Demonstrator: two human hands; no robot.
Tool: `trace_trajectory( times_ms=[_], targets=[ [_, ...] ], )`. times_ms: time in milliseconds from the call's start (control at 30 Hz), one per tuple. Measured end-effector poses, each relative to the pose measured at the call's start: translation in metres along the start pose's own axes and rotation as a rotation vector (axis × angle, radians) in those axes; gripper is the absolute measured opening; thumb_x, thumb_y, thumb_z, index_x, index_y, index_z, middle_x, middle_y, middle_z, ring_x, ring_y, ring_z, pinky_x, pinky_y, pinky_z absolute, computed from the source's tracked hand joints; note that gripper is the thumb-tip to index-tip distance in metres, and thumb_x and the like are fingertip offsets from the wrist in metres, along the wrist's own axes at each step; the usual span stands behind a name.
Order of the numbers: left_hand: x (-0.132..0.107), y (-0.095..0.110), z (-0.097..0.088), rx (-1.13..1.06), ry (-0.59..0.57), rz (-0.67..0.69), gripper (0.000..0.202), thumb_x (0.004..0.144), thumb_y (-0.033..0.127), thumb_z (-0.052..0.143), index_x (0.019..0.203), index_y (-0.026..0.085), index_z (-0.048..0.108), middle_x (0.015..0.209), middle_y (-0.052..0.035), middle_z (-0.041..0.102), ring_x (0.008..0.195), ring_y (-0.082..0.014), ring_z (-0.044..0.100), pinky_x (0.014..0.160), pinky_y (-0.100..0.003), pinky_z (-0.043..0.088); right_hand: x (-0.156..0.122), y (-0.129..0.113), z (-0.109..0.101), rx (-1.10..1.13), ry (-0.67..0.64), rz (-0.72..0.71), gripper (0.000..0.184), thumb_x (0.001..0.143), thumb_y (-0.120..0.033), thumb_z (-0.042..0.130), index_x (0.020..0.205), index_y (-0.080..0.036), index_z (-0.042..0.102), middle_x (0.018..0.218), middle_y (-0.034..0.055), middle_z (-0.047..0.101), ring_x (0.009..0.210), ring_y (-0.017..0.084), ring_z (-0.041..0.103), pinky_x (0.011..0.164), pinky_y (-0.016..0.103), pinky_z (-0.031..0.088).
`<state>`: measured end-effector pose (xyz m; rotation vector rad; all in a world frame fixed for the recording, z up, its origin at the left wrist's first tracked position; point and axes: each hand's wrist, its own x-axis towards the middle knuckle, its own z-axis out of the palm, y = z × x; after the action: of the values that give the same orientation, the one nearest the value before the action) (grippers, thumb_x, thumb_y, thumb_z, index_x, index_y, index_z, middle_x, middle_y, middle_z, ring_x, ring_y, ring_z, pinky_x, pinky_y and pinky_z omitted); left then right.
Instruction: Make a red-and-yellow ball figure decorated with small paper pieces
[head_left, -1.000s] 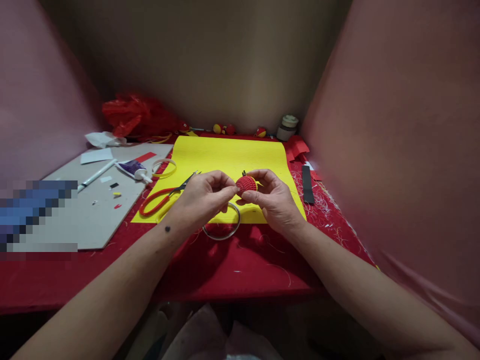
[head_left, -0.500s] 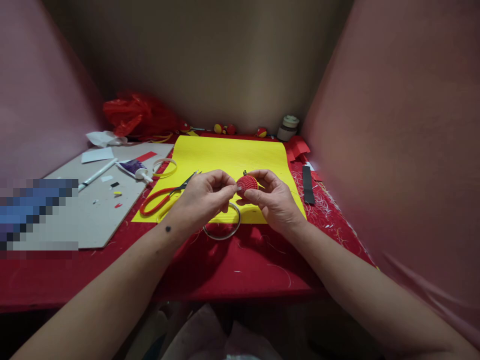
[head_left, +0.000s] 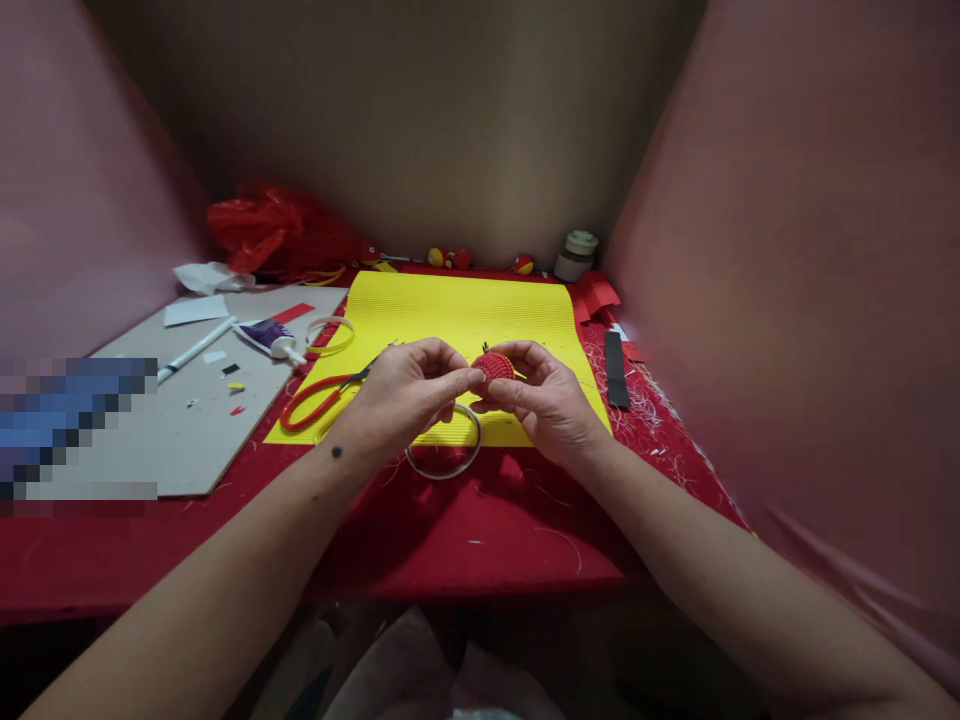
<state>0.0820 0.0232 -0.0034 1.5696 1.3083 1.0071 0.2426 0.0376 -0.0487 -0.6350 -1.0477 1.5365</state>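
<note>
Left hand (head_left: 409, 392) and right hand (head_left: 546, 398) both pinch the small red ribbed ball (head_left: 492, 367) between fingertips. The ball is held above the yellow corrugated sheet (head_left: 450, 310) (red-handled scissors (head_left: 324, 393) lie just left).

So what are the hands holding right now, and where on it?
A small round red ribbed ball, pinched between both hands: left hand fingertips on its left side, right hand fingers around its right side and underside.
</note>
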Motion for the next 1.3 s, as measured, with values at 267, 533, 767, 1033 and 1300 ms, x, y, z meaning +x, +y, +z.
trace_trajectory(
  times_ms=[267, 533, 767, 1033, 1300],
  targets=[
    [-0.0016, 0.0038, 0.0037, -0.028, 0.038, 0.044, 0.019, 0.070, 0.026, 0.072, 0.070, 0.014, 0.057, 0.050, 0.0056, 0.052, 0.041, -0.0046, 0.045, 0.039, -0.017, 0.034, 0.0004, 0.0015, -0.0016, -0.010, -0.021, -0.002, 0.041, 0.056, -0.022, 0.087, 0.088, -0.021, 0.061, 0.084, -0.0023, 0.067, 0.072, 0.013, 0.064, 0.068, 0.031, 0.059],
    [-0.0013, 0.0020, 0.0001, -0.071, 0.064, 0.082, 0.019, 0.072, 0.028, 0.069, 0.069, 0.014, 0.057, 0.053, 0.0045, 0.053, 0.042, -0.0052, 0.046, 0.040, -0.018, 0.036, 0.0028, -0.0045, -0.0031, 0.152, -0.031, 0.149, 0.029, 0.064, -0.020, 0.082, 0.087, -0.019, 0.065, 0.085, 0.0017, 0.069, 0.076, 0.016, 0.065, 0.070, 0.033, 0.059],
    [-0.0005, 0.0013, 0.0013, -0.054, 0.034, 0.099, 0.022, 0.072, 0.031, 0.071, 0.069, 0.014, 0.058, 0.053, 0.0035, 0.053, 0.043, -0.0065, 0.047, 0.040, -0.019, 0.036, 0.0031, -0.0040, -0.0030, 0.145, -0.051, 0.166, 0.020, 0.065, -0.021, 0.078, 0.081, -0.019, 0.068, 0.085, 0.0021, 0.067, 0.077, 0.016, 0.062, 0.070, 0.034, 0.058],
    [-0.0007, -0.0003, 0.0039, -0.018, 0.021, 0.109, 0.016, 0.072, 0.024, 0.069, 0.070, 0.014, 0.057, 0.058, 0.0041, 0.054, 0.045, -0.0048, 0.046, 0.041, -0.018, 0.035, 0.0019, -0.0021, -0.0013, 0.101, -0.053, 0.137, 0.020, 0.066, -0.023, 0.078, 0.082, -0.018, 0.068, 0.081, 0.0018, 0.067, 0.072, 0.016, 0.064, 0.066, 0.032, 0.057],
    [-0.0018, 0.0006, 0.0040, -0.024, 0.014, 0.136, 0.013, 0.074, 0.024, 0.066, 0.071, 0.014, 0.057, 0.059, 0.0034, 0.055, 0.045, -0.0056, 0.045, 0.042, -0.019, 0.036, 0.0012, -0.0042, 0.0005, 0.069, -0.034, 0.147, 0.018, 0.065, -0.025, 0.077, 0.079, -0.019, 0.068, 0.081, 0.0029, 0.066, 0.074, 0.017, 0.062, 0.067, 0.034, 0.057]
  ],
)
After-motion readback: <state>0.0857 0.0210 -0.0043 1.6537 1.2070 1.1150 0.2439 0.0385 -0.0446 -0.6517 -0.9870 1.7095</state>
